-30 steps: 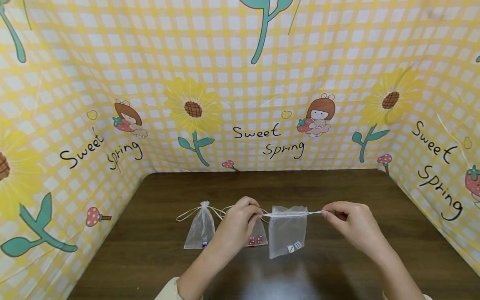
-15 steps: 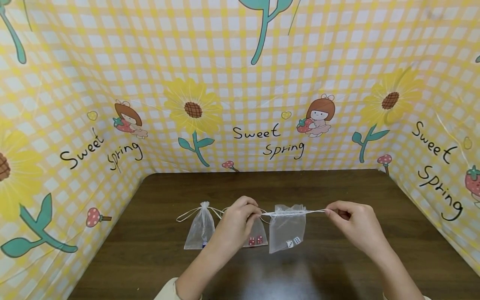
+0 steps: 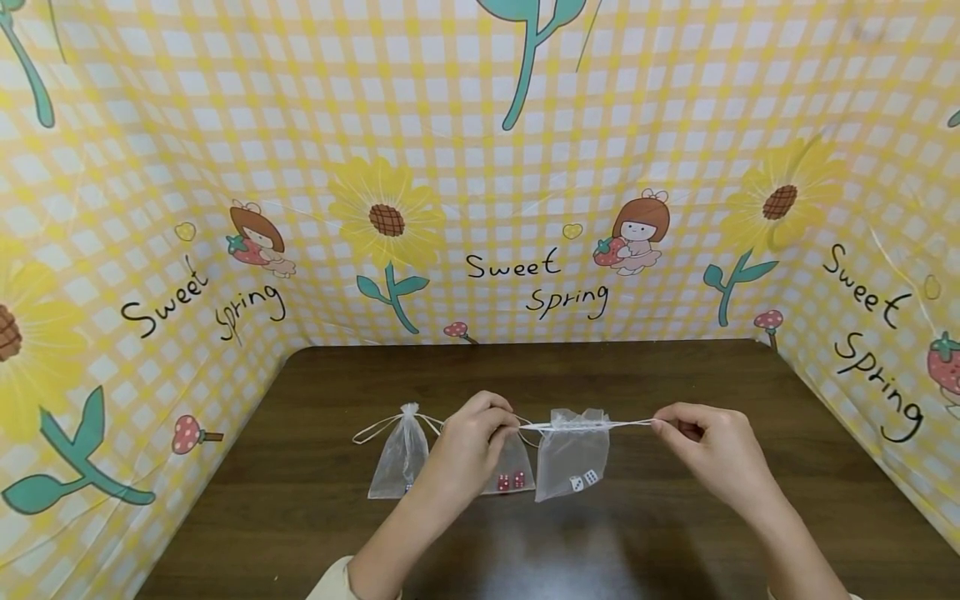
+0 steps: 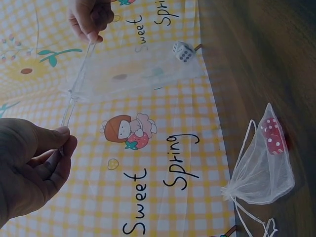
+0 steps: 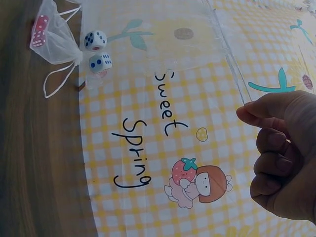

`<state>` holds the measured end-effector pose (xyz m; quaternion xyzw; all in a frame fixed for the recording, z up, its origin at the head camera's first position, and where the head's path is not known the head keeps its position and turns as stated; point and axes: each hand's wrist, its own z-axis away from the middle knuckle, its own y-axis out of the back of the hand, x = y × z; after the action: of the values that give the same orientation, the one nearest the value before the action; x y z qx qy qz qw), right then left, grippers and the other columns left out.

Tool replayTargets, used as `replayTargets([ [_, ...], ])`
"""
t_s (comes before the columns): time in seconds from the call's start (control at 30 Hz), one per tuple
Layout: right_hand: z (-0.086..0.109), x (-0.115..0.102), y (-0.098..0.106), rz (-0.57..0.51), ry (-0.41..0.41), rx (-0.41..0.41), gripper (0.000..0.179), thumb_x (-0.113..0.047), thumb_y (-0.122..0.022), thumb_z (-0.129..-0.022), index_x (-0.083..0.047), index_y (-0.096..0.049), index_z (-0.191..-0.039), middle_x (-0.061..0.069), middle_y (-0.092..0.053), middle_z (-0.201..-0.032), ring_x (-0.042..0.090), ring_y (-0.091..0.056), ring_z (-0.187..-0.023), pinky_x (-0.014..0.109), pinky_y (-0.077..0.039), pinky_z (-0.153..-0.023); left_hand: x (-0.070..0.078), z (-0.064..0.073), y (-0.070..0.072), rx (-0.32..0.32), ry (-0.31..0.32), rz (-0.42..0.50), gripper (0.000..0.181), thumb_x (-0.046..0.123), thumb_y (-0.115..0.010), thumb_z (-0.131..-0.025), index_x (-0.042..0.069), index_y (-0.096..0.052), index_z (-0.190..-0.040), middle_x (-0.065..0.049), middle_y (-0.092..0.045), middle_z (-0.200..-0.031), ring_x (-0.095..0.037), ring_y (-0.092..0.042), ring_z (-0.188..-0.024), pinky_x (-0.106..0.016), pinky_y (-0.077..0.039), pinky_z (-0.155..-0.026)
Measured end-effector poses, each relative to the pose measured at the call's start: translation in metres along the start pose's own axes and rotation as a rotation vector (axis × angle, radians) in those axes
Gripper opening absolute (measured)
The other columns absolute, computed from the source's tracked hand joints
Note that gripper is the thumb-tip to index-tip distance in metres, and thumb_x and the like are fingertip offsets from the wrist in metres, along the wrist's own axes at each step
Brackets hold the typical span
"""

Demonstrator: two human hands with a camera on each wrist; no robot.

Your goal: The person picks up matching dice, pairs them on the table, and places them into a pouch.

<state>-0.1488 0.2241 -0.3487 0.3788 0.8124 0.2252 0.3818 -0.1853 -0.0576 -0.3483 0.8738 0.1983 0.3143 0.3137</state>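
A sheer white drawstring bag hangs in the air between both hands, its mouth partly gathered. Two white dice lie at its bottom. My left hand pinches the drawstring on the left between thumb and fingers. On the other side, my right hand pinches the opposite string with thumb and forefinger. Both strings are stretched taut. Behind the left hand, a second sheer bag with red dice rests on the table, cinched at its neck.
Further left on the dark wooden table, a third cinched bag lies, with a blue die partly hidden by the left forearm. A yellow checked cloth printed with flowers and lettering walls the table at the back and sides.
The right hand has moved slightly right, drawing out more string. The mouth of the hanging bag has bunched narrower, and its bottom with the white dice has risen a little and shifted left.
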Motion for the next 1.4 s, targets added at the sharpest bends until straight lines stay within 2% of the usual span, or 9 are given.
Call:
replayTargets([
  [1.4, 0.0041, 0.0021, 0.0056, 0.025, -0.031, 0.003, 0.012, -0.005, -0.071, -0.078, -0.017, -0.068, -0.075, -0.013, -0.035, -0.052, 0.0, -0.029, -0.046, 0.021, -0.028, -0.042, -0.0038, -0.0008, 0.0042, 0.032, -0.017, -0.006, 0.006, -0.004, -0.069, -0.078, 0.002, -0.068, -0.078, -0.003, -0.058, -0.09, -0.014, -0.06, -0.08, -0.018, -0.049, -0.068],
])
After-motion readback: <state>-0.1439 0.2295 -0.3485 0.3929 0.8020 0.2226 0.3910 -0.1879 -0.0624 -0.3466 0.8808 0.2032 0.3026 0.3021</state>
